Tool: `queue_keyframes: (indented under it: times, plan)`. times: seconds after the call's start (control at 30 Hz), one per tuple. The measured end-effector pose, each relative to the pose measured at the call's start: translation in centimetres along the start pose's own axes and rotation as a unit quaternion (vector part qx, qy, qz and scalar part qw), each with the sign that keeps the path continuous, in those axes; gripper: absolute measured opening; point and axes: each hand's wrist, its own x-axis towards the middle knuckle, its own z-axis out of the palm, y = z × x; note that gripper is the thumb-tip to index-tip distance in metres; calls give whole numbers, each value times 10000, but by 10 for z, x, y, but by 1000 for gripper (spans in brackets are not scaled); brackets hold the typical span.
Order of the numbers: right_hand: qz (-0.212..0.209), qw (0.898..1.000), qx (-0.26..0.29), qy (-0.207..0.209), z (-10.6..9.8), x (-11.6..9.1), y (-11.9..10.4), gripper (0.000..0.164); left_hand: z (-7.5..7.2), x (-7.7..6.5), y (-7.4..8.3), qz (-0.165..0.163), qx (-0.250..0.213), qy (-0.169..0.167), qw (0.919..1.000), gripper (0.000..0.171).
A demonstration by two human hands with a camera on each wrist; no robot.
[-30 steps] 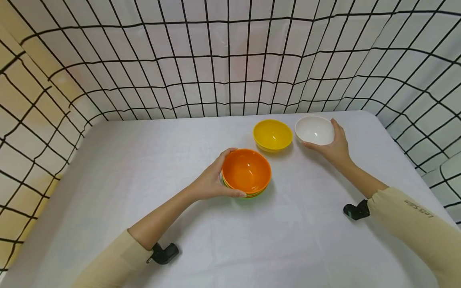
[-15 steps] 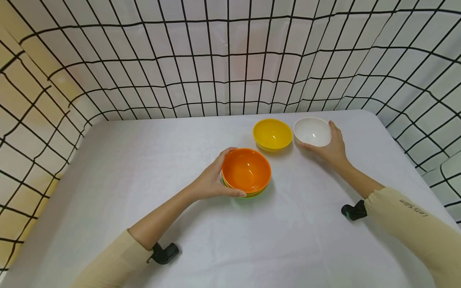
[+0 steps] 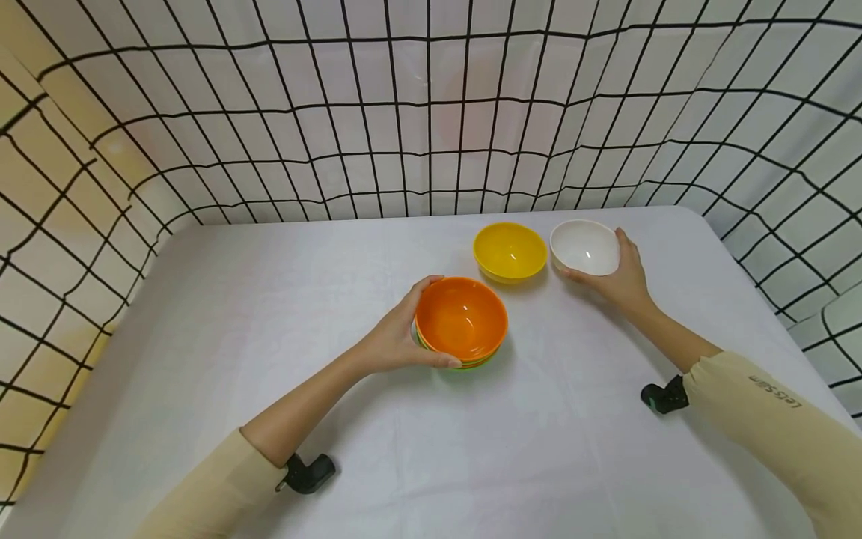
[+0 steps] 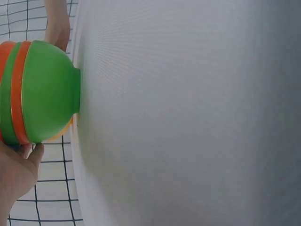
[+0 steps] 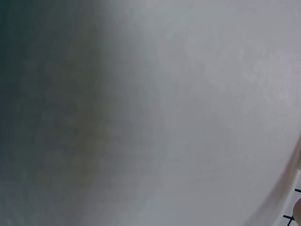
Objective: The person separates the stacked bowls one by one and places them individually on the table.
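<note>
My left hand (image 3: 387, 346) grips a stack of nested bowls from its left side, the thumb along the near side and the fingers round the far side. An orange bowl (image 3: 459, 318) is on top. In the left wrist view, orange and green layers alternate down to a green bowl (image 4: 49, 92) whose foot meets the tablecloth. Farther back on the right, my right hand (image 3: 625, 281) holds a white bowl (image 3: 583, 245) by its right side, thumb in front. The right wrist view catches only a sliver of that hand at its right edge.
A yellow bowl (image 3: 509, 251) stands just left of the white bowl, behind the stack. White cloth covers the table (image 3: 431, 449). A black grid net (image 3: 428, 153) over white sheeting rises behind the table and along both sides.
My right hand and the white bowl have shifted slightly left and nearer, towards the yellow bowl. The left hand and the stack have stayed put.
</note>
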Motion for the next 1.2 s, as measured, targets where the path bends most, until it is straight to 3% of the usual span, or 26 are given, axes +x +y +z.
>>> queue_keyframes:
  times: [0.43, 0.97, 1.2]
  plan:
    - [198, 9980, 599, -44, -3, 1, 2, 118, 0, 2, -1, 37, 24, -21, 10000, 105]
    - [-187, 9958, 840, -310, -12, -3, 10, 116, 1, 0, 0, 29, -25, 11, 10000, 105]
    - [-114, 9949, 949, -330, -21, -5, 8, 112, 0, -1, 0, 32, -6, 52, 10000, 104]
